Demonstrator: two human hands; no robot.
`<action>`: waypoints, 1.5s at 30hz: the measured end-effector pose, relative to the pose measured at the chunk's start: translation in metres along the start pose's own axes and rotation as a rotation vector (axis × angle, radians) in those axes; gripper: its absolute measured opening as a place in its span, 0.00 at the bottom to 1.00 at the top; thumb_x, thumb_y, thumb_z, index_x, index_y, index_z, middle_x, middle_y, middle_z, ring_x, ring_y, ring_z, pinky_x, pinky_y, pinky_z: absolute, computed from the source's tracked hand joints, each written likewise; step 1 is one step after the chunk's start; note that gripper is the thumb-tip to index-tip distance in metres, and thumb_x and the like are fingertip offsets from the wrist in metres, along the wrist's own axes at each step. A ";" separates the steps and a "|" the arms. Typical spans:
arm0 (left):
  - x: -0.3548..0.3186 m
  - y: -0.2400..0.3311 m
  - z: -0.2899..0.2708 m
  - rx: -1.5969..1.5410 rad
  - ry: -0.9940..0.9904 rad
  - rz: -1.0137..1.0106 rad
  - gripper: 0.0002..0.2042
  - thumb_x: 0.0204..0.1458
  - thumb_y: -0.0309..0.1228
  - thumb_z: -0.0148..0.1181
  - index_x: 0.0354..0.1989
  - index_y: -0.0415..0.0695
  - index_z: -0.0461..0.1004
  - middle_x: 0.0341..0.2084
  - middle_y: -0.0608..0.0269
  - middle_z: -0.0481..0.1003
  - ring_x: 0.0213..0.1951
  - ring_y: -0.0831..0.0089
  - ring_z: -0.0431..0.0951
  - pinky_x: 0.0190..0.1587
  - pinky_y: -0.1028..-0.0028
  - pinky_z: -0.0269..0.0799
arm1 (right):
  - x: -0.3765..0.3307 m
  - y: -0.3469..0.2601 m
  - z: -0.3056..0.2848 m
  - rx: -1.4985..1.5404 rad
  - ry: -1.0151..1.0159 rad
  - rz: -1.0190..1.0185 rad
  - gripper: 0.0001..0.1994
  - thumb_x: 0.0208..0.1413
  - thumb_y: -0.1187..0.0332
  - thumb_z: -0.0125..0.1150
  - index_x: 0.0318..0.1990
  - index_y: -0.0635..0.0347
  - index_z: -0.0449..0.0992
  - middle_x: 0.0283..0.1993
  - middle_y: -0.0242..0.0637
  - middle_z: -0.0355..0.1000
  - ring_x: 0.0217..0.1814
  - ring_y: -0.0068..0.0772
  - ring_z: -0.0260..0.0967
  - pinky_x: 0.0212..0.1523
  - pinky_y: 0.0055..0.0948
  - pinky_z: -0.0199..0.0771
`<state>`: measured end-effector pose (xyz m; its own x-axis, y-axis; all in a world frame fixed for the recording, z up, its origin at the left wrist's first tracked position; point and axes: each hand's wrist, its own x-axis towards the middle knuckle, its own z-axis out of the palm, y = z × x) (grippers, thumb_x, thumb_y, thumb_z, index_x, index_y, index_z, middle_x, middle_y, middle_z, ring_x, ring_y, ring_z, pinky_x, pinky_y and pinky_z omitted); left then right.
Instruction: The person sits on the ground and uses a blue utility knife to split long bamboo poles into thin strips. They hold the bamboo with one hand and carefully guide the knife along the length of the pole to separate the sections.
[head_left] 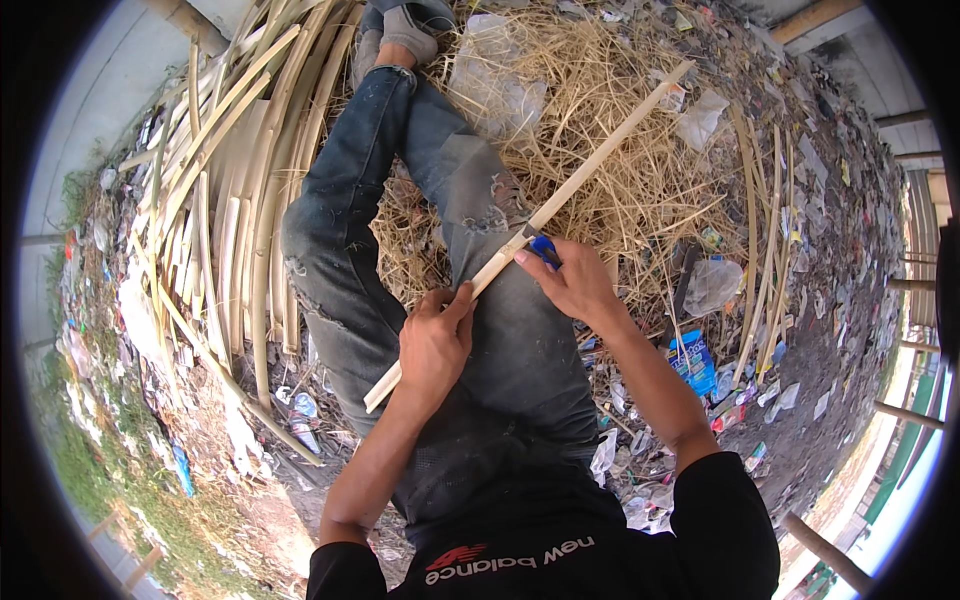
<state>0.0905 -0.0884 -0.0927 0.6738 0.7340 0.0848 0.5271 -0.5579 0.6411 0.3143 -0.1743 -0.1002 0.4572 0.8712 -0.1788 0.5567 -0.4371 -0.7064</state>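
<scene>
A long, pale bamboo strip [605, 150] lies slantwise over my thighs, its far end up over the straw and its near end by my left forearm. My left hand [434, 345] is closed around the strip's lower part, thumb and fingers pinching it. Farther up, my right hand [580, 285] grips a blue-handled knife [543, 248]. Its short dark blade rests on the strip near my knee, and the strip looks notched or shaved there. Most of the knife's handle is hidden by my fingers.
Split bamboo strips [235, 230] are piled to my left. Fine shavings [600, 100] cover the ground ahead, around my crossed legs [400, 200] in torn jeans. More thin strips [765, 240] lie to the right, near a blue wrapper [691, 362] and scattered litter.
</scene>
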 end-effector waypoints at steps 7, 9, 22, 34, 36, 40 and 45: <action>0.002 0.002 -0.003 0.001 -0.022 -0.005 0.12 0.57 0.27 0.67 0.50 0.45 0.83 0.38 0.50 0.82 0.34 0.49 0.83 0.38 0.57 0.79 | 0.021 0.049 0.013 0.431 -0.253 0.050 0.32 0.67 0.41 0.57 0.23 0.63 0.77 0.14 0.37 0.63 0.18 0.37 0.64 0.26 0.39 0.66; 0.003 0.001 -0.004 -0.024 -0.030 -0.011 0.12 0.57 0.27 0.67 0.50 0.45 0.83 0.38 0.49 0.81 0.34 0.49 0.83 0.38 0.57 0.79 | 0.028 0.051 0.003 0.646 -0.446 0.308 0.32 0.67 0.41 0.57 0.23 0.63 0.78 0.14 0.35 0.62 0.18 0.36 0.63 0.26 0.39 0.68; 0.000 -0.001 0.001 0.016 -0.007 0.015 0.11 0.59 0.29 0.64 0.51 0.47 0.82 0.36 0.52 0.80 0.34 0.50 0.83 0.37 0.55 0.78 | 0.012 0.008 0.009 0.041 -0.116 0.069 0.37 0.65 0.37 0.56 0.17 0.64 0.71 0.13 0.42 0.65 0.19 0.48 0.71 0.24 0.45 0.66; 0.007 0.001 -0.004 -0.075 -0.077 -0.083 0.13 0.57 0.27 0.67 0.50 0.44 0.83 0.38 0.50 0.82 0.33 0.50 0.83 0.37 0.60 0.78 | 0.013 0.000 -0.014 0.751 -0.820 0.178 0.34 0.68 0.39 0.55 0.13 0.48 0.58 0.11 0.21 0.53 0.10 0.14 0.46 0.11 0.23 0.40; 0.008 0.001 -0.006 -0.062 -0.076 -0.074 0.13 0.57 0.27 0.67 0.50 0.44 0.83 0.38 0.50 0.82 0.33 0.51 0.83 0.37 0.59 0.78 | 0.016 0.005 -0.012 0.570 -0.678 0.110 0.32 0.64 0.41 0.62 0.16 0.54 0.67 0.13 0.23 0.56 0.13 0.19 0.54 0.15 0.28 0.51; 0.003 0.000 -0.002 -0.013 -0.019 -0.026 0.13 0.57 0.28 0.66 0.51 0.45 0.83 0.38 0.51 0.82 0.33 0.51 0.83 0.38 0.59 0.78 | 0.009 -0.016 -0.016 0.202 -0.168 -0.035 0.29 0.61 0.43 0.67 0.22 0.61 0.74 0.16 0.31 0.65 0.19 0.29 0.65 0.23 0.36 0.64; 0.002 0.003 0.003 0.093 0.014 0.035 0.13 0.57 0.28 0.66 0.51 0.47 0.83 0.38 0.53 0.81 0.35 0.51 0.83 0.38 0.58 0.78 | 0.009 -0.030 -0.010 -0.057 0.003 -0.053 0.24 0.62 0.50 0.67 0.24 0.64 0.77 0.19 0.45 0.71 0.22 0.50 0.72 0.26 0.43 0.68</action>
<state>0.0945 -0.0899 -0.0927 0.6852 0.7189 0.1171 0.5498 -0.6159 0.5643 0.3088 -0.1557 -0.0734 0.4283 0.8927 -0.1404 0.6187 -0.4030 -0.6744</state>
